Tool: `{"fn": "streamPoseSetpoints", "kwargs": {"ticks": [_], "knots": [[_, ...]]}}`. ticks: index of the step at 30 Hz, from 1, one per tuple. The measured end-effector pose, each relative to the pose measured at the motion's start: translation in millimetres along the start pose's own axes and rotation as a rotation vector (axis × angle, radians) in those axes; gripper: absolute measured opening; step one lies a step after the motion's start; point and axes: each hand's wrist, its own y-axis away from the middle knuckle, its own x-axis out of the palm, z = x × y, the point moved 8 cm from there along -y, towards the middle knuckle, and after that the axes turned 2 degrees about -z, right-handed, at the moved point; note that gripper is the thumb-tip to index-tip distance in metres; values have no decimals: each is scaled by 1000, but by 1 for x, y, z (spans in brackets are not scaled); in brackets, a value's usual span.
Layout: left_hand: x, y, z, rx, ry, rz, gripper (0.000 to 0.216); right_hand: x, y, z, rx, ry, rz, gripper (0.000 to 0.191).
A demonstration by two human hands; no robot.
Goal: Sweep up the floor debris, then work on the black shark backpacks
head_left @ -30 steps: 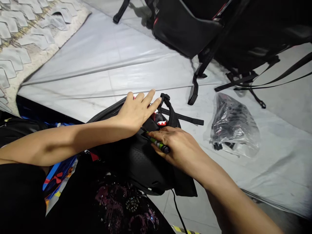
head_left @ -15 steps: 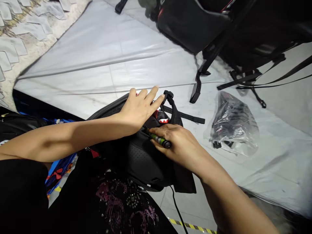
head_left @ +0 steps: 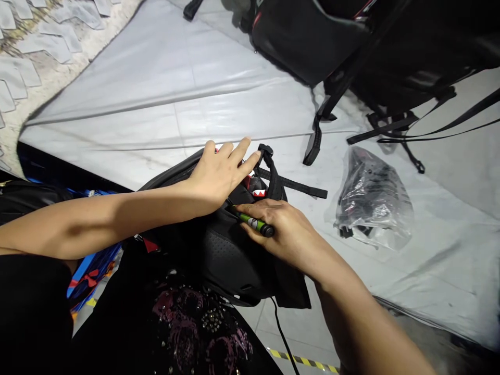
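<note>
A black backpack [head_left: 222,255] lies at the table's near edge against my lap, with a perforated padded panel facing up. My left hand [head_left: 222,169] rests on its upper part, palm down and fingers spread. A red and white toothed print [head_left: 259,193] shows just beyond the fingers. My right hand [head_left: 277,224] is closed round a slim green pen-like tool with a black end [head_left: 258,225]. The tool's front end points into the bag's fabric below my left palm, and its tip is hidden. A black strap [head_left: 300,186] sticks out to the right of the bag.
A clear plastic bag [head_left: 375,203] with dark parts inside lies on the grey-covered table [head_left: 156,120] to the right. Large black bags [head_left: 312,47] with loose straps fill the far right. Pale cut pieces [head_left: 50,41] cover the far left. A black cord [head_left: 280,328] hangs below the backpack.
Both hands and the backpack have shifted very slightly left in view. The hold on the green tool and the spread left hand look the same.
</note>
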Motion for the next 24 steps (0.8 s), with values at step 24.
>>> {"fn": "streamPoseSetpoints", "kwargs": {"ticks": [24], "knots": [[2, 2, 19, 85, 23, 51, 109, 5, 2, 1, 153, 57, -59, 28]]}}
